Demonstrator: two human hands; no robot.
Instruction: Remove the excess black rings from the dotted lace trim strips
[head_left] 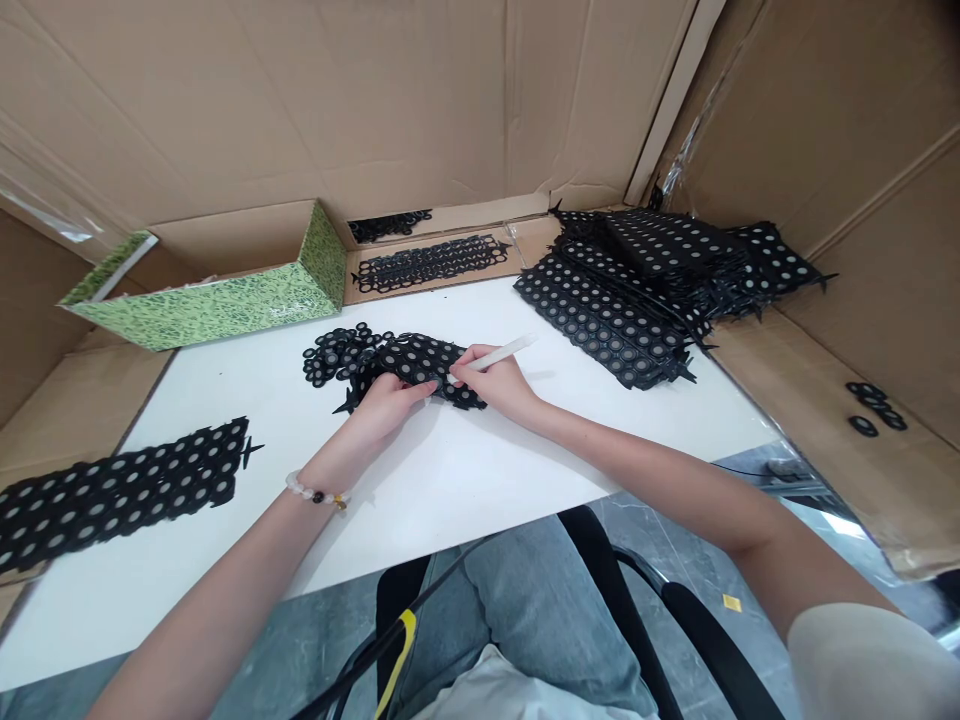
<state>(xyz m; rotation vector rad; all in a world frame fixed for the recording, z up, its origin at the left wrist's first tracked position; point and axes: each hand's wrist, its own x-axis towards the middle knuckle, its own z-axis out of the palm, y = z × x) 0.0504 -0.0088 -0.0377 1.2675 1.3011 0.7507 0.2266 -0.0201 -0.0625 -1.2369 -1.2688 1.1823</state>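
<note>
White pen-like tool (pixel 501 353) slants, tip aimed lower-left.

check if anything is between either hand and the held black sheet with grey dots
Nothing visible blocks the left hand, whose thumb rests on the black sheet with grey dots. At the right hand, only its slim white pen-shaped tool shows between fingertips and sheet. The small black rings lie beyond, to the left.

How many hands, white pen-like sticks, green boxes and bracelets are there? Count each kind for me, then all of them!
Hands: 2 (left hand, right hand)
White pen-like stick: 1
Green box: 1
Bracelet: 1
Total: 5
</note>
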